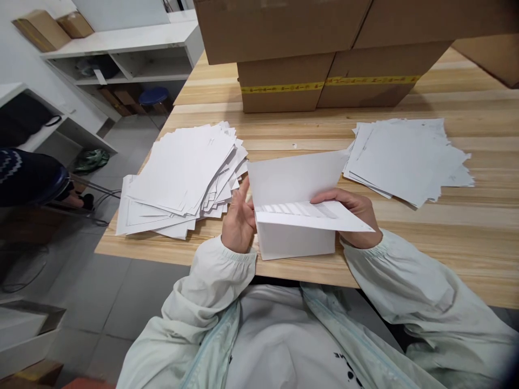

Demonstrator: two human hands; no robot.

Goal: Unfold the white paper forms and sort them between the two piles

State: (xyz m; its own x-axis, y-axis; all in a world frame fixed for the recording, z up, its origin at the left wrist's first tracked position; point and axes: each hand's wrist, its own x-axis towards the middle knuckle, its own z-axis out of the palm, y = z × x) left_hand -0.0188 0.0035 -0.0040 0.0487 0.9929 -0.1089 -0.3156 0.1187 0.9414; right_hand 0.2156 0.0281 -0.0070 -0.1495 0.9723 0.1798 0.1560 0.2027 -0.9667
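A white sheet of folded paper (298,175) stands partly unfolded in front of me, with printed rows on its middle panel. My right hand (354,213) grips it from the right, thumb on the printed panel and the other fingers hidden underneath. At the paper's left edge is my left hand (239,219), fingers stretched upward and touching or very near the edge; some fingertips are hidden. Just left of that hand lies a thick, untidy pile of white papers (182,167). A lower pile of white papers (405,156) rests beyond my right hand.
Stacked cardboard boxes (279,81) with yellow tape stand at the back of the wooden table (438,232). White shelves (138,40) and a blue stool (154,96) are off to the left. Part of a seated person (28,175) shows at the far left.
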